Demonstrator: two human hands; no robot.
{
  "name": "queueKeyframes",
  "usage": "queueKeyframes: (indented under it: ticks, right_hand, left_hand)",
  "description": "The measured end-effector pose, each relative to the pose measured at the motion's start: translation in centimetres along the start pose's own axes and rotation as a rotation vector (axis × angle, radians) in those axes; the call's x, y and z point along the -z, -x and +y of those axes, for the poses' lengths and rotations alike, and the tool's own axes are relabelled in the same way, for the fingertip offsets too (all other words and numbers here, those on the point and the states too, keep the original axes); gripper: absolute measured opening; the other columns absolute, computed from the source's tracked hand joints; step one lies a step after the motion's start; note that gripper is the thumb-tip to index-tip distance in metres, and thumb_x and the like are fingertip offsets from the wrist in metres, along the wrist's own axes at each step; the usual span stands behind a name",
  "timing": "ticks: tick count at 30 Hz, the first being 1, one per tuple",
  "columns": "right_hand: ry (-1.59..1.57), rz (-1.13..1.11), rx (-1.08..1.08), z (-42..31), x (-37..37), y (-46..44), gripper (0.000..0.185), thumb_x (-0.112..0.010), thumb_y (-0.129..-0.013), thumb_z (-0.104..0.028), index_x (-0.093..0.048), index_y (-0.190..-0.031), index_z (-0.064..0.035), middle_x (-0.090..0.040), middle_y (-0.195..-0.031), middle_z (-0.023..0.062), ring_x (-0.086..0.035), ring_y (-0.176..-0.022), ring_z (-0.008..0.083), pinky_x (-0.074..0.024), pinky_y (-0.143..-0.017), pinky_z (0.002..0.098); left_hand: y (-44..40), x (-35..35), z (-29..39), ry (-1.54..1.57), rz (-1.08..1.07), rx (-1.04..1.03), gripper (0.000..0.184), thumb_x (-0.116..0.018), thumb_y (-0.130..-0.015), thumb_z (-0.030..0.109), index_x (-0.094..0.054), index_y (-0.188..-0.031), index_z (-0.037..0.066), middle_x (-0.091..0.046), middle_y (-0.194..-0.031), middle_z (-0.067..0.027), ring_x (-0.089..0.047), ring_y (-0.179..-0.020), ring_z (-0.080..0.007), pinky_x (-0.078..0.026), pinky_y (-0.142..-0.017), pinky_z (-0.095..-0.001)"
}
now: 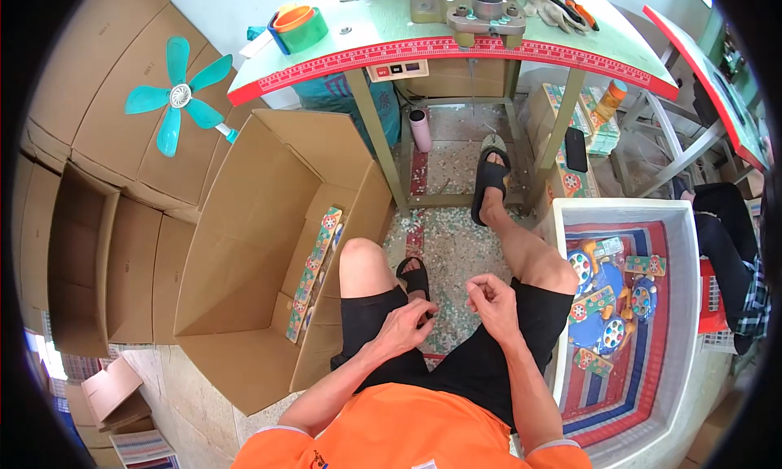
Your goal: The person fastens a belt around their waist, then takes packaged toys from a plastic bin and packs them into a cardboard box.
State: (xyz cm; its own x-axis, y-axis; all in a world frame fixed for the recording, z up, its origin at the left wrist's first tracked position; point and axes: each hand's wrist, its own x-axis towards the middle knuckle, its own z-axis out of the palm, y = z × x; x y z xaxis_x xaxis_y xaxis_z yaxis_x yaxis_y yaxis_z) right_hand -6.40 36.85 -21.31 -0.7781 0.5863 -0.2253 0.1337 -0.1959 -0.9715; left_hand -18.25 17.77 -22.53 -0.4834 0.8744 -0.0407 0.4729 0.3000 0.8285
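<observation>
My left hand (407,325) hovers by my left thigh with its fingers curled together; whether anything small is between them cannot be made out. Near my right thigh, my right hand (494,306) is also curled, thumb against the fingers, its contents too small to tell. The two hands are apart. On the left stands an open cardboard box (244,249) with a long, colourful printed package (314,273) inside. To the right, a white bin (692,306) lined with striped cloth holds several blue and orange toys (612,334) and printed cards (645,265).
Ahead is a green worktable (375,29) with a metal press (487,9), tape rolls (300,28), gloves (554,13) and pliers. A teal fan (180,96) stands left. A pink bottle (419,131) is underneath. A phone (576,150) rests on stacked packages. Another person's legs (725,233) show right.
</observation>
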Motion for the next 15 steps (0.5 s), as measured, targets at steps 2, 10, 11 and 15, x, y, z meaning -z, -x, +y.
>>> queueKeyframes:
  ticks: [2, 10, 11, 15]
  right_hand:
    - [0.004, -0.009, -0.003, -0.11, -0.01, 0.05, 0.012, -0.065, -0.097, -0.01, -0.068, -0.099, 0.0009, -0.065, -0.072, -0.0001, -0.059, -0.063, 0.0044, -0.0465, -0.058, 0.0211]
    - [0.04, -0.031, 0.001, 0.08, -0.28, -0.07, 0.012, -0.065, -0.097, -0.011, -0.069, -0.1, 0.001, -0.066, -0.072, -0.0001, -0.058, -0.063, 0.0042, -0.0461, -0.057, 0.0211]
    - [0.043, -0.031, 0.0, 0.18, -0.34, -0.05, 0.013, -0.065, -0.097, -0.011, -0.069, -0.1, 0.001, -0.066, -0.072, -0.0002, -0.059, -0.063, 0.0042, -0.0462, -0.057, 0.0211]
    - [0.042, -0.036, 0.0, 0.24, -0.47, -0.08, 0.012, -0.066, -0.098, -0.011, -0.068, -0.1, 0.0008, -0.065, -0.072, 0.0001, -0.059, -0.064, 0.0046, -0.0467, -0.057, 0.0212]
  left_hand:
    - [0.02, -0.18, -0.1, -0.021, -0.015, -0.01, 0.022, -0.068, -0.088, 0.007, -0.064, -0.108, 0.002, -0.066, -0.093, -0.0117, -0.069, -0.074, -0.0268, -0.055, -0.067, -0.0383]
    - [0.14, 0.14, 0.06, -0.041, -0.072, 0.034, 0.023, -0.069, -0.089, 0.012, -0.067, -0.109, 0.001, -0.07, -0.093, -0.0149, -0.07, -0.081, -0.0267, -0.057, -0.073, -0.0376]
    - [0.26, 0.15, 0.0, -0.042, -0.083, 0.039, 0.024, -0.07, -0.089, 0.013, -0.067, -0.109, 0.0, -0.07, -0.094, -0.0153, -0.071, -0.082, -0.0268, -0.057, -0.073, -0.0379]
    - [0.54, -0.09, -0.46, -0.04, -0.09, 0.027, 0.025, -0.067, -0.09, 0.013, -0.066, -0.111, 0.0, -0.07, -0.096, -0.0155, -0.071, -0.081, -0.0294, -0.057, -0.071, -0.0406]
